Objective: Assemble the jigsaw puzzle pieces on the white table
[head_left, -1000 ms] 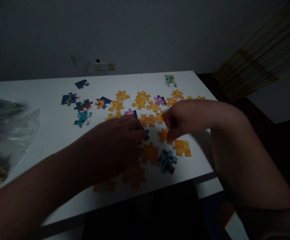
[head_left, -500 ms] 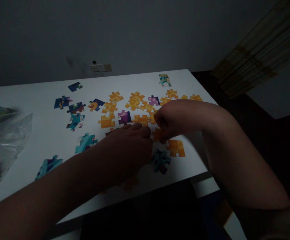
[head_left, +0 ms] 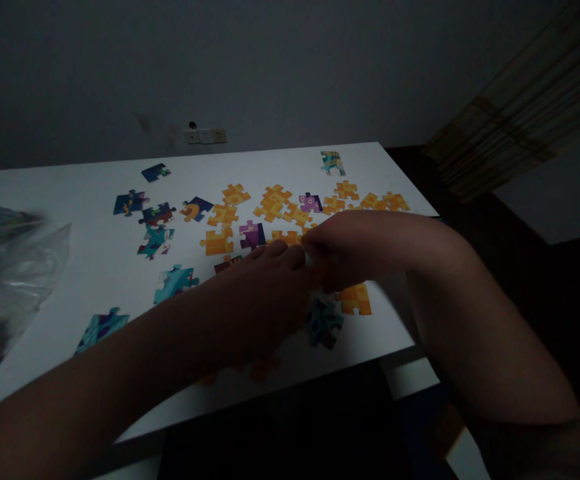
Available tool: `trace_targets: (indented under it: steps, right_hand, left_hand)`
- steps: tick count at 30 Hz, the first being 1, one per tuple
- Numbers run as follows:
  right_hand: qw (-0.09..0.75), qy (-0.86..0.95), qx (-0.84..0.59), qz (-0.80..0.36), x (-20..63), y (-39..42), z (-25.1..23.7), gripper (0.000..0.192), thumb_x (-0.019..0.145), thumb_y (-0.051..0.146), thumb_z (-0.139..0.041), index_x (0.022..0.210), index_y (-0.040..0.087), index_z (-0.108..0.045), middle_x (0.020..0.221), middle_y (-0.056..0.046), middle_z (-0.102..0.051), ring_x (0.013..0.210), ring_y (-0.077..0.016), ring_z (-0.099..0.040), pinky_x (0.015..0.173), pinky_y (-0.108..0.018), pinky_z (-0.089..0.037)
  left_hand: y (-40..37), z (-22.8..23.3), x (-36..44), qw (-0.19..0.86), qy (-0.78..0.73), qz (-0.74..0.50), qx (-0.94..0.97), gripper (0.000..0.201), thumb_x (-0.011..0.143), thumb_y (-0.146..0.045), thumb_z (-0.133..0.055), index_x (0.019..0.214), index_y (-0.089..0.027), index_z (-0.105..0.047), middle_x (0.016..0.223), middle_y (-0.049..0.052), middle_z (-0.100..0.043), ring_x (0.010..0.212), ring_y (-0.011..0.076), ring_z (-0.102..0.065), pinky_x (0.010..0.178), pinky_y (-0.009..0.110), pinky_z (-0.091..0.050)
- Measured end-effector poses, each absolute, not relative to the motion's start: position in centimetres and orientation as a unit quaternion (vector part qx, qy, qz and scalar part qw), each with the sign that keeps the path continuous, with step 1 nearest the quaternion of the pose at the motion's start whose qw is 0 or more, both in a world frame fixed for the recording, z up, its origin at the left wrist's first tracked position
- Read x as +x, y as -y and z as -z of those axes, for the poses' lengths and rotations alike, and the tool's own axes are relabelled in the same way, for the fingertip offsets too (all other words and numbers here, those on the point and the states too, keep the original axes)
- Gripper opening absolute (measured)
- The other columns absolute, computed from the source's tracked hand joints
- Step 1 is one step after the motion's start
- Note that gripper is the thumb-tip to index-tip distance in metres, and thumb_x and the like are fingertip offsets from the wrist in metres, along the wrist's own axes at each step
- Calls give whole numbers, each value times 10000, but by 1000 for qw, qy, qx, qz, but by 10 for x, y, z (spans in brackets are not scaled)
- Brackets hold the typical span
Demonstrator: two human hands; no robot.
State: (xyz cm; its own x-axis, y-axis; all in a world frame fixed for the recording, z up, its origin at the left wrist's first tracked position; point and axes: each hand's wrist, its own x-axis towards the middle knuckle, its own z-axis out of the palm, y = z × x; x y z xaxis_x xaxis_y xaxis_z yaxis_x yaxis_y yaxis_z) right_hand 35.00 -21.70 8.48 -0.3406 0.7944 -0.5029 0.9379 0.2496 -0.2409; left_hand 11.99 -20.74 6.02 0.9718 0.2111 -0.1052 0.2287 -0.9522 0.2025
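My left hand (head_left: 273,290) reaches across the white table (head_left: 395,330), its back turned up and its fingers curled under and hidden. Right beside it, my right hand (head_left: 353,247) bends in with finger and thumb closed on an orange puzzle piece (head_left: 323,272), mostly covered by the hands. A dark teal puzzle piece (head_left: 324,323) and another orange puzzle piece (head_left: 356,299) lie just below the right hand. Beyond the fingers are a purple puzzle piece (head_left: 253,235) and several more orange ones.
Teal puzzle pieces (head_left: 175,283) and dark blue puzzle pieces (head_left: 130,203) are spread over the left side. A clear plastic bag (head_left: 20,267) sits at the far left. Behind the table is a wall with sockets (head_left: 205,137); a curtain (head_left: 495,113) hangs at the right.
My right hand has come slightly down and towards the left hand, covering more of the orange piece. The left hand has barely moved, and the view has shifted a little.
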Motion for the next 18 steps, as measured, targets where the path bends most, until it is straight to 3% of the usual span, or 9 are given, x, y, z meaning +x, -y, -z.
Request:
trace_targets:
  steps: [6, 9, 12, 14, 18]
  right_hand:
    - [81, -807, 498, 308, 353, 220, -90, 26, 887, 235, -733, 885, 244, -709, 823, -15, -737, 693, -167, -596, 642, -325, -363]
    - [39, -822, 468, 321, 358, 217, -89, 49, 906, 241, -723, 873, 235, -687, 783, 10, -695, 687, -153, -571, 655, -312, -363]
    - [-92, -818, 470, 318, 358, 212, -85, 103, 949, 329, -736, 961, 227, -730, 889, -9, -739, 780, -170, -621, 709, -314, -413]
    - [-211, -785, 489, 316, 354, 208, -79, 198, 962, 416, -766, 1020, 227, -760, 969, -34, -768, 847, -193, -662, 749, -328, -459]
    - [-392, -694, 511, 322, 342, 203, -65, 354, 844, 503, -915, 1049, 253, -771, 995, -37, -769, 823, -201, -691, 728, -338, -536]
  left_hand:
    - [209, -54, 117, 120, -94, 23, 988, 187, 986, -162, -674, 1134, -182, -786, 1186, 129, -765, 1034, 275, -656, 1019, 426, -491]
    - [204, -54, 109, 223, -115, -9, 968, 135, 971, -123, -657, 1039, -192, -751, 1066, 79, -775, 937, 224, -672, 910, 367, -512]
    - [193, -60, 96, 399, -160, -73, 900, 75, 968, -151, -667, 986, -211, -708, 931, 23, -754, 807, 161, -675, 727, 283, -503]
    - [184, -62, 87, 521, -207, -142, 816, 85, 974, -226, -706, 1057, -223, -695, 911, 3, -752, 766, 146, -699, 678, 257, -522]
    - [170, -55, 79, 686, -271, -281, 614, 459, 868, -312, -872, 1254, -240, -636, 1040, 23, -778, 821, 193, -799, 733, 312, -644]
